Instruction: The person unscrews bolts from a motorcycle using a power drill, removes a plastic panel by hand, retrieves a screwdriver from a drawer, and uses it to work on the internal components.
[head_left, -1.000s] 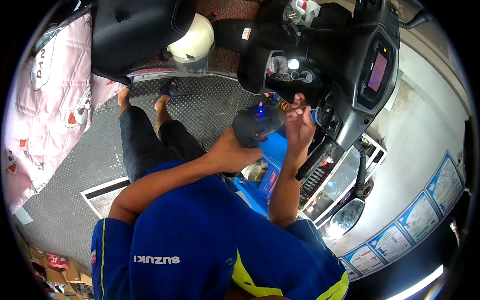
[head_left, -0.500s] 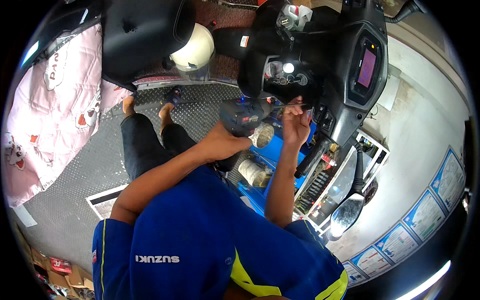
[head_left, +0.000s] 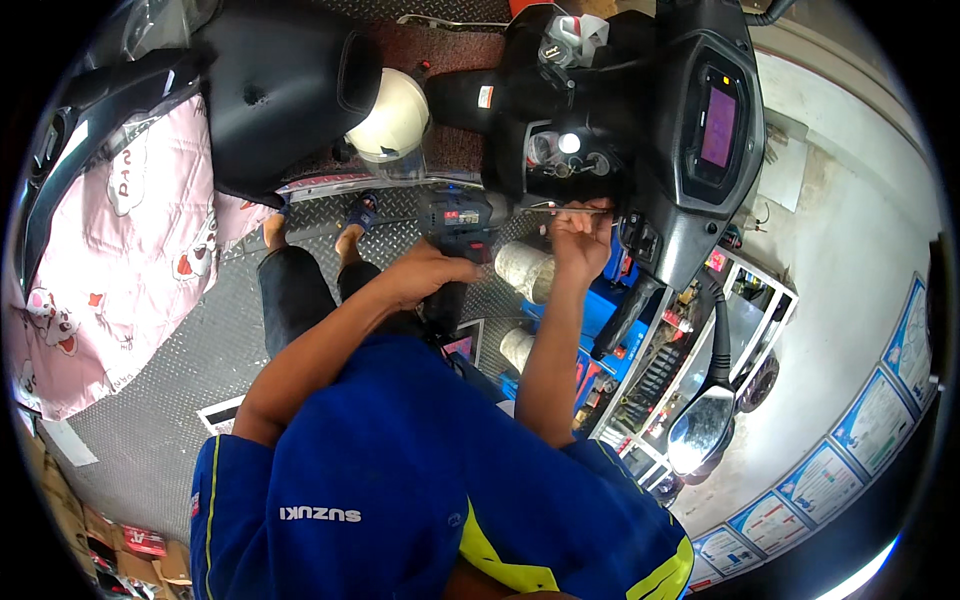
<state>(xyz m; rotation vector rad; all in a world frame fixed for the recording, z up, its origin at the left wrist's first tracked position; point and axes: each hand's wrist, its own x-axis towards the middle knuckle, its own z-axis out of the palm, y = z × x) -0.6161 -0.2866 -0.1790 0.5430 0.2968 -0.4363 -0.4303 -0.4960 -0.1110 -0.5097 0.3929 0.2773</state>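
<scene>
My left hand (head_left: 428, 274) is wrapped round the grip of a dark cordless drill (head_left: 455, 212), held level with its nose pointing right. From the chuck a long, thin driver bit (head_left: 545, 209) runs to the inner side of a black scooter front (head_left: 625, 130). The fingers of my right hand (head_left: 580, 240) are closed round that bit near its far end, just under the handlebar. The tip of the bit and whatever it meets are hidden by my fingers and the panel.
A cream helmet (head_left: 388, 115) sits beside the black seat (head_left: 275, 95); a pink quilted cover (head_left: 120, 260) hangs at the left. The brake lever and mirror (head_left: 700, 428) stick out at right. Below them stand a white shelf rack (head_left: 735, 330) and blue bins (head_left: 590, 320).
My left hand and the drill have shifted left and levelled out. My right hand has moved slightly left and up with the bit, still closed on it. The view has also shifted a little.
</scene>
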